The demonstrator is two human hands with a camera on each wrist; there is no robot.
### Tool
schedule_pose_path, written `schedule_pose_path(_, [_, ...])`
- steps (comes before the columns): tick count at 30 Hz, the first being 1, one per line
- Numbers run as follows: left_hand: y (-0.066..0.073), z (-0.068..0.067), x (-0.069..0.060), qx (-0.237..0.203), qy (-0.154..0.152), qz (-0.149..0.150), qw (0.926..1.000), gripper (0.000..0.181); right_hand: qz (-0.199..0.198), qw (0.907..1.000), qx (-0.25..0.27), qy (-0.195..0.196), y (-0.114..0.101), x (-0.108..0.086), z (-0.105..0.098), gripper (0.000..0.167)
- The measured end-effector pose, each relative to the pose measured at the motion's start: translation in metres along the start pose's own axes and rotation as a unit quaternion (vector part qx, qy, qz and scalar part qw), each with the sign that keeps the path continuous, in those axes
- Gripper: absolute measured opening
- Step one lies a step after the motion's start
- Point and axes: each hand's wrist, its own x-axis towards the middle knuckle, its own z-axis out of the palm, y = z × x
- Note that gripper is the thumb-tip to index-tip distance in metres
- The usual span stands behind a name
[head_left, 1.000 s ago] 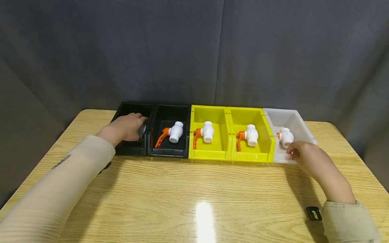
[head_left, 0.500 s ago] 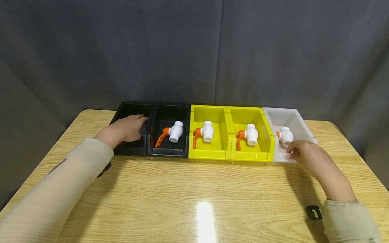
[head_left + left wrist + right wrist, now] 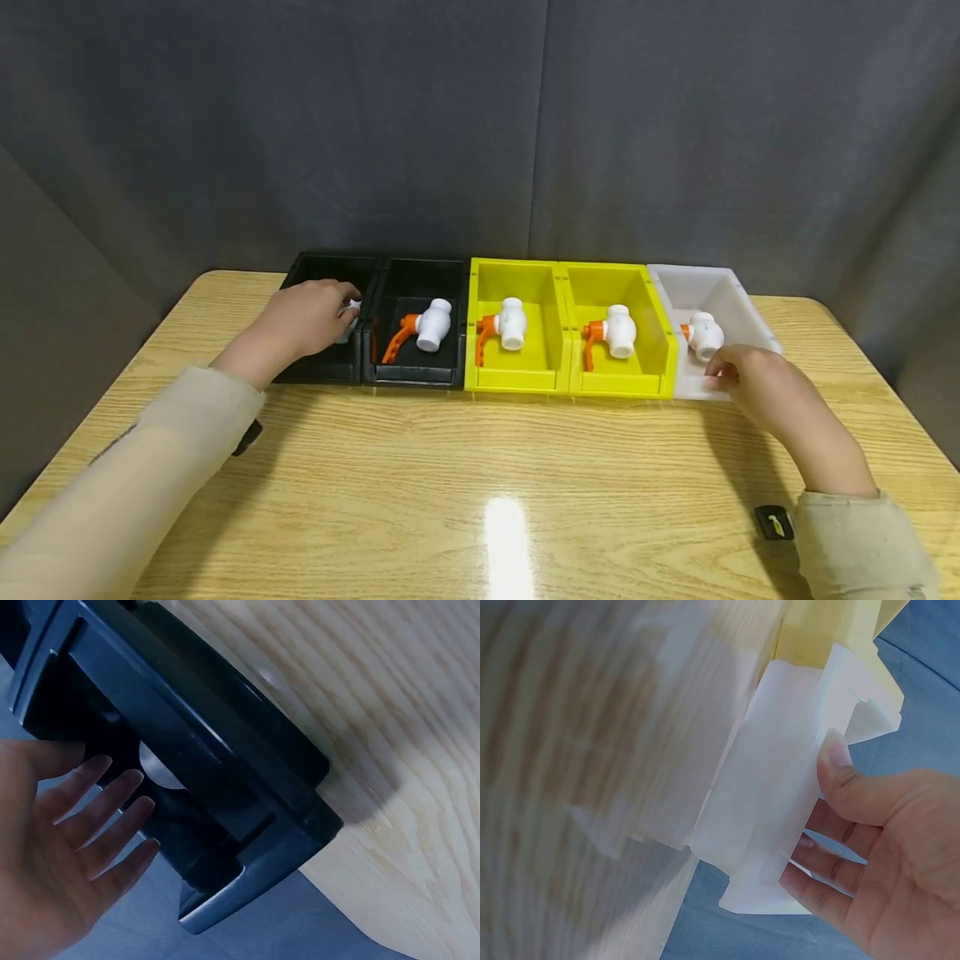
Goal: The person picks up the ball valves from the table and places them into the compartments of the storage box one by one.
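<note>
My left hand (image 3: 309, 318) is over the leftmost black bin (image 3: 318, 372). In the left wrist view its fingers are spread and loosely bent, gripping nothing. Beside the fingertips a white valve (image 3: 161, 766) lies inside that bin, mostly hidden by the bin wall. At the far right, my right hand (image 3: 765, 385) holds the front wall of the white bin (image 3: 701, 287). The right wrist view has the thumb at the wall's edge and the fingers on its inner side. A white ball valve (image 3: 706, 337) with an orange handle lies in the white bin.
The bins stand side by side on the wooden table (image 3: 420, 467). Between the outer ones are a second black bin (image 3: 420, 275), a yellow bin (image 3: 517, 275) and another yellow bin (image 3: 603, 277). Each holds one white ball valve with an orange handle. A grey curtain (image 3: 450, 125) hangs behind.
My left hand has drawn slightly left and nearer, its fingers coming away from the valve in the leftmost black bin, which now shows white. My right hand stays put.
</note>
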Motion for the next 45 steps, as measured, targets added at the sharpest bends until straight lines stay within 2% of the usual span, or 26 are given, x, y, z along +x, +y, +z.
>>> schedule_pose_path(9, [0.006,-0.005,-0.019,0.018,0.043,-0.001,0.9989,0.035,-0.008,0.9999,-0.002,0.007,0.001,0.000,0.000,0.014])
schedule_pose_path(15, [0.014,-0.007,-0.031,-0.002,0.062,-0.002,0.9981,0.036,-0.001,1.0000,0.001,-0.001,0.001,0.000,-0.001,0.013])
schedule_pose_path(21, [0.014,-0.004,-0.042,-0.032,0.076,-0.013,0.9966,0.036,0.003,1.0000,-0.005,-0.005,-0.002,0.000,-0.002,0.013])
schedule_pose_path(28, [0.015,-0.005,-0.056,-0.037,0.085,-0.024,0.9954,0.038,0.006,0.9999,-0.009,-0.009,-0.004,0.001,-0.002,0.011])
schedule_pose_path(37, [0.027,-0.001,-0.062,-0.051,0.101,-0.028,0.9932,0.035,0.006,0.9999,-0.008,-0.005,-0.004,0.000,-0.001,0.010])
schedule_pose_path(45, [0.033,0.003,-0.065,-0.072,0.103,-0.035,0.9914,0.036,-0.003,0.9997,-0.007,-0.023,-0.007,-0.001,-0.002,0.011])
